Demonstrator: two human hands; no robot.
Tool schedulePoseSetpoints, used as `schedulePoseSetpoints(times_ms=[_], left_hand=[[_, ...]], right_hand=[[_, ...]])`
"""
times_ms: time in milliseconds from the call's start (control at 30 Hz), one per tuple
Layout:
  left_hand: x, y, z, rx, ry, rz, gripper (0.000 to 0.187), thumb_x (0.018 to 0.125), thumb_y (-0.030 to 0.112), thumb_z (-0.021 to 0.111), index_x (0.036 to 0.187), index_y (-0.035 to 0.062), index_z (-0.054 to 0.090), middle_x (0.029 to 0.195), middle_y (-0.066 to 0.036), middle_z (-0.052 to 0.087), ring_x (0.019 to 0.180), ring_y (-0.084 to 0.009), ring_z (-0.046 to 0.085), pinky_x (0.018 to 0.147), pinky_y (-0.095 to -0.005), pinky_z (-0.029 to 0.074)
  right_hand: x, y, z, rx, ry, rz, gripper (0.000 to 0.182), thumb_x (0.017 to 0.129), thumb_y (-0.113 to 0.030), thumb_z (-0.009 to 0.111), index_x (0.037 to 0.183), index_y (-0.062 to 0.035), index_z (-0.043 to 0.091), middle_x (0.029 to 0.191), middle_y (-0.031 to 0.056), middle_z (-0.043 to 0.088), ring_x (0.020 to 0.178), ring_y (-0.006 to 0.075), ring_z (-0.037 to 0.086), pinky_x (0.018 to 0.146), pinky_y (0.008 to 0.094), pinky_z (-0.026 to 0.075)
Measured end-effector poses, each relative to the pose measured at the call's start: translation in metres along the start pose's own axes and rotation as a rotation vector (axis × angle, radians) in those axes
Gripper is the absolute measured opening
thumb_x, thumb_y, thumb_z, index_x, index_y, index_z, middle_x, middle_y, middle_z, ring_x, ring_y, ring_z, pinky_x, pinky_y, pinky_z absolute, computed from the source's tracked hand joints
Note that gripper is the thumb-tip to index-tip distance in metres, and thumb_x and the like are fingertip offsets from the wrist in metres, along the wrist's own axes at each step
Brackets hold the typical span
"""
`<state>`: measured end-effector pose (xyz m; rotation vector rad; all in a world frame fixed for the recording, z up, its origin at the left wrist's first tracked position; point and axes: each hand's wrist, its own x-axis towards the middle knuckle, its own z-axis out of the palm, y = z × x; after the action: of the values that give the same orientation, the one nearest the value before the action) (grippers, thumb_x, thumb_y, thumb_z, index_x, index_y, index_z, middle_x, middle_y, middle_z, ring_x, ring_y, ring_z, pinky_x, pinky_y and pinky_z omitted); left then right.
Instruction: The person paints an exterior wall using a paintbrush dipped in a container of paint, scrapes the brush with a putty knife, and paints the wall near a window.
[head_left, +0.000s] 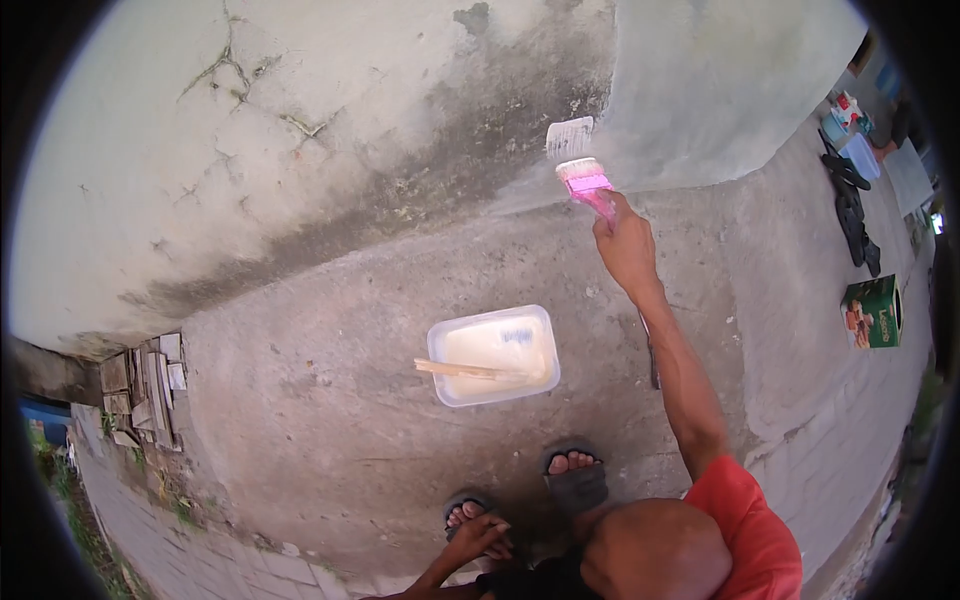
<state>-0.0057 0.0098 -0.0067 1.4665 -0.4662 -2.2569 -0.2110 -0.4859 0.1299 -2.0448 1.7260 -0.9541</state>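
Observation:
My right hand (628, 246) is closed around the handle of a paintbrush (587, 182) with a pink handle. Its pale, paint-coated bristles are close to the wall (690, 100), just below a fresh white stroke (570, 138). On the ground below stands a translucent plastic tub (541, 330) of cream-white paint, and a wooden stick (455, 369) leans across its left rim. Near my sandalled foot, my left hand (480, 537) hangs loosely with bent fingers, and nothing shows in it.
Dark mould and cracks mark the wall's lower left. Broken boards or tiles (150, 390) are piled at the left. Toward the right are a green tin (873, 313), black sandals (850, 215) and a pale blue container (860, 157). A thin dark tool (653, 365) lies partly behind my right forearm.

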Motion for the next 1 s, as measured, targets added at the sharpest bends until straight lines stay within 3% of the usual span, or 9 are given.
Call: schedulePoseSetpoints(times_ms=[133, 200, 333, 400, 467, 600, 733, 900, 1000], left_hand=[[0.003, -0.005, -0.003, -0.062, -0.037, -0.017, 0.034, 0.106, 0.031, 0.055, 0.121, 0.0008, 0.054, 0.098, -0.016, 0.072, 0.082, -0.0251, 0.076, 0.068, -0.0318, 0.063], [0.002, -0.002, -0.004, -0.036, -0.037, -0.024, 0.034, 0.105, 0.031, 0.055, 0.12, 0.001, 0.054, 0.098, -0.015, 0.072, 0.082, -0.0244, 0.076, 0.068, -0.0307, 0.062], [0.002, 0.0, -0.002, -0.053, -0.042, -0.008, 0.034, 0.106, 0.032, 0.055, 0.12, 0.0014, 0.054, 0.097, -0.014, 0.072, 0.081, -0.0232, 0.075, 0.066, -0.0291, 0.061], [0.001, 0.0, -0.002, -0.032, -0.032, -0.032, 0.034, 0.106, 0.033, 0.055, 0.12, 0.0019, 0.054, 0.097, -0.013, 0.072, 0.08, -0.0221, 0.075, 0.064, -0.0276, 0.06], [0.003, 0.0, -0.002, -0.034, -0.028, -0.023, 0.034, 0.106, 0.033, 0.054, 0.12, 0.0021, 0.054, 0.097, -0.013, 0.072, 0.08, -0.0219, 0.075, 0.063, -0.0275, 0.06], [0.001, 0.0, -0.002, -0.025, -0.027, -0.009, 0.034, 0.105, 0.034, 0.055, 0.119, 0.0023, 0.054, 0.097, -0.013, 0.073, 0.08, -0.0222, 0.075, 0.063, -0.0275, 0.06], [0.003, -0.005, -0.003, -0.029, -0.035, -0.02, 0.034, 0.106, 0.033, 0.054, 0.12, 0.0022, 0.054, 0.097, -0.014, 0.073, 0.081, -0.023, 0.076, 0.064, -0.0284, 0.06], [0.004, -0.008, -0.005, -0.037, -0.043, 0.004, 0.031, 0.106, 0.025, 0.055, 0.122, -0.0018, 0.054, 0.099, -0.018, 0.072, 0.085, -0.0284, 0.075, 0.066, -0.0328, 0.063], [0.001, -0.004, -0.004, -0.036, -0.036, 0.002, 0.031, 0.105, 0.024, 0.055, 0.122, -0.0021, 0.054, 0.099, -0.019, 0.072, 0.085, -0.0282, 0.075, 0.066, -0.033, 0.063]], right_hand=[[0.034, -0.057, -0.066, 0.097, 0.074, -0.091, 0.041, 0.091, -0.011, 0.058, 0.13, -0.0022, 0.06, 0.081, 0.0268, 0.068, 0.074, 0.0437, 0.067, 0.072, 0.0487, 0.052], [0.04, -0.083, -0.085, 0.13, 0.205, -0.149, 0.038, 0.093, -0.011, 0.058, 0.13, -0.0025, 0.061, 0.088, 0.027, 0.069, 0.078, 0.0426, 0.067, 0.072, 0.0455, 0.052], [0.036, -0.065, -0.051, 0.191, 0.341, -0.278, 0.038, 0.095, -0.01, 0.056, 0.131, -0.0031, 0.059, 0.097, 0.0262, 0.069, 0.085, 0.0414, 0.068, 0.075, 0.046, 0.053], [0.026, -0.029, -0.009, 0.09, 0.274, -0.285, 0.039, 0.095, -0.01, 0.056, 0.133, -0.0032, 0.057, 0.103, 0.0271, 0.069, 0.092, 0.0411, 0.068, 0.078, 0.0485, 0.053], [0.008, -0.007, 0.018, -0.093, 0.067, -0.128, 0.043, 0.092, -0.009, 0.058, 0.135, -0.0033, 0.054, 0.101, 0.0276, 0.069, 0.092, 0.043, 0.068, 0.078, 0.0524, 0.053], [-0.004, 0.012, 0.029, -0.215, -0.177, -0.049, 0.043, 0.09, -0.01, 0.06, 0.132, -0.0031, 0.057, 0.095, 0.0284, 0.07, 0.087, 0.0452, 0.068, 0.077, 0.0548, 0.053], [0.025, -0.039, -0.034, -0.072, 0.106, -0.102, 0.039, 0.09, -0.013, 0.061, 0.127, -0.0026, 0.062, 0.083, 0.0267, 0.07, 0.078, 0.0461, 0.068, 0.073, 0.0537, 0.051], [0.042, -0.071, -0.081, 0.086, 0.393, -0.2, 0.039, 0.093, -0.016, 0.06, 0.129, -0.0043, 0.061, 0.094, 0.0273, 0.07, 0.082, 0.0465, 0.067, 0.074, 0.0524, 0.051], [0.041, -0.033, -0.05, 0.018, 0.311, -0.221, 0.038, 0.093, -0.015, 0.059, 0.129, -0.0046, 0.06, 0.098, 0.029, 0.069, 0.086, 0.0464, 0.067, 0.075, 0.053, 0.051]])
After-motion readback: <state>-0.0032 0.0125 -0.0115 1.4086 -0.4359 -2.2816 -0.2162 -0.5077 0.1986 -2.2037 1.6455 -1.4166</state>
